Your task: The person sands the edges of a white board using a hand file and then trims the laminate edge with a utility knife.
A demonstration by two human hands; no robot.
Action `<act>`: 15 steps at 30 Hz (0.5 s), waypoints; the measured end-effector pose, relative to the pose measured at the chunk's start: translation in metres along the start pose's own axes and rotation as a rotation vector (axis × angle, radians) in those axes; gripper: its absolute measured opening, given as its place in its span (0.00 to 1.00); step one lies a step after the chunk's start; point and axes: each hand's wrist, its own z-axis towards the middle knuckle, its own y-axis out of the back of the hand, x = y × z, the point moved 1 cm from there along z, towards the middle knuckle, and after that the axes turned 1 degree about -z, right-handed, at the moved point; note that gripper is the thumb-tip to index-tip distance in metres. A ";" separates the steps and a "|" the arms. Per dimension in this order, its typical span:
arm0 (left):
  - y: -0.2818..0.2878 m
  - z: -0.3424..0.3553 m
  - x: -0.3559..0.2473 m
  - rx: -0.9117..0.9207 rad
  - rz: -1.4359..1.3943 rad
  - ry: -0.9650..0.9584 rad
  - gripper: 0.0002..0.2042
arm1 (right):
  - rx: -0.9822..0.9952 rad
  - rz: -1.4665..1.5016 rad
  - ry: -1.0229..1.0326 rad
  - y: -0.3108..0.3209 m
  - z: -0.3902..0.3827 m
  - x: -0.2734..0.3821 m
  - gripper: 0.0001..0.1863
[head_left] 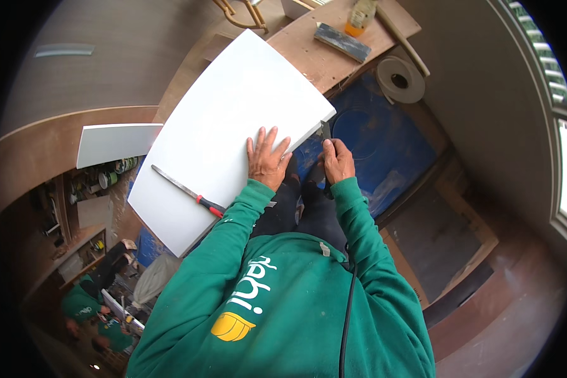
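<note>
Counting hands: we see two of our own, both in green sleeves, coming in from the lower edge.
Left hand: our left hand (pixel 268 160) lies flat on the white panel (pixel 233 132), fingers spread wide and straight, gripping nothing, only pressing down near the panel's near edge.
Right hand: our right hand (pixel 338 160) is curled tight around a dark hand tool (pixel 326 133), fingers closed on its handle; we cannot tell what kind of tool it is.
Tool tip: the dark tool's upper end meets the panel's right-hand corner edge, just beside our left fingertips.
White panels: we count two. The large one lies tilted across the middle of the view, under our left hand. A second, smaller white board (pixel 118 143) sits to the left, apart from the first.
Files: one, a long metal file with a red and black handle (pixel 188 191), lying on the large panel near its lower left part, well apart from both hands.
Wooden bench: one wooden board (pixel 334 60) runs past the panel's far end; on it we see one grey sanding block (pixel 342 41) and one bottle with an orange base (pixel 361 17).
Rolls: one pale roll of edging tape (pixel 400 79) lies right of the bench, above a blue drum lid (pixel 375 142).
Cable: one black cable (pixel 348 309) runs down our chest.
Other people: at least one person in green (pixel 85 302) is at lower left, far from our hands.
</note>
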 end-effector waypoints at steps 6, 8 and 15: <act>-0.023 -0.008 0.014 -0.165 -0.064 -0.105 0.09 | 0.140 -0.057 -0.013 0.008 0.003 -0.005 0.22; -0.019 -0.005 0.012 -0.174 -0.122 -0.158 0.07 | 0.074 -0.087 0.026 0.015 0.012 -0.012 0.22; 0.000 -0.016 0.024 -0.098 -0.253 -0.073 0.06 | 0.046 -0.250 -0.041 0.026 0.033 0.030 0.26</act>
